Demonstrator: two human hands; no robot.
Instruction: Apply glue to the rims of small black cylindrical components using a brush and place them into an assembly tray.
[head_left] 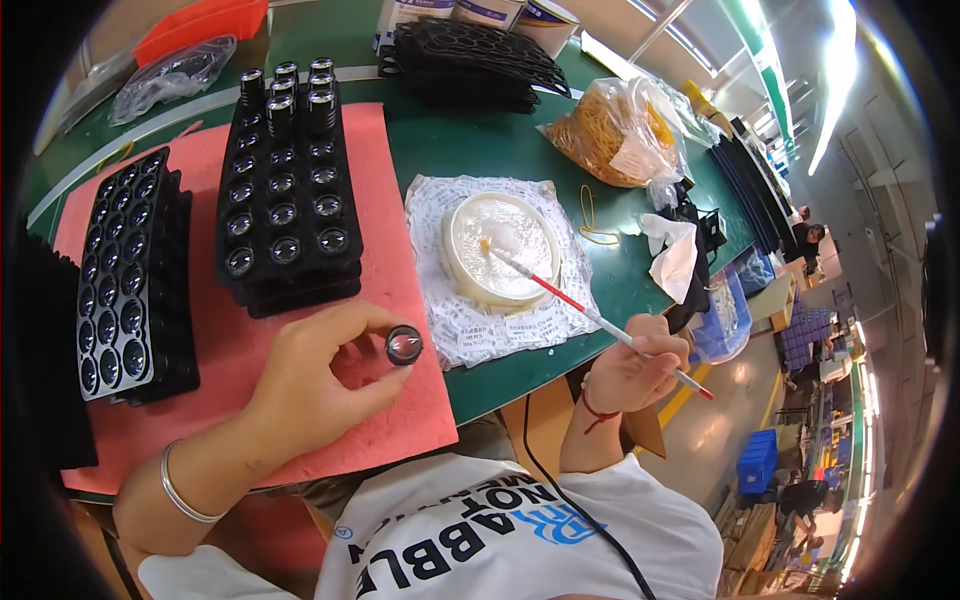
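My left hand (318, 378) pinches a small round black lens (404, 344) between thumb and fingers, held above the pink foam mat (395, 255). My right hand (636, 368) grips a thin brush with a red and white handle (590, 312). Its tip reaches into a shallow round white dish (500, 245) that sits on a white paper sheet (432, 205). Two black trays of lenses lie on the mat: one in the middle (285, 195) and one at the left (125, 275).
A stack of empty black trays (470, 60) stands at the back of the green table. A clear bag of yellow rubber bands (615, 130) and a crumpled white cloth (675, 255) lie to the right. Blue crates (757, 462) sit on the floor at right.
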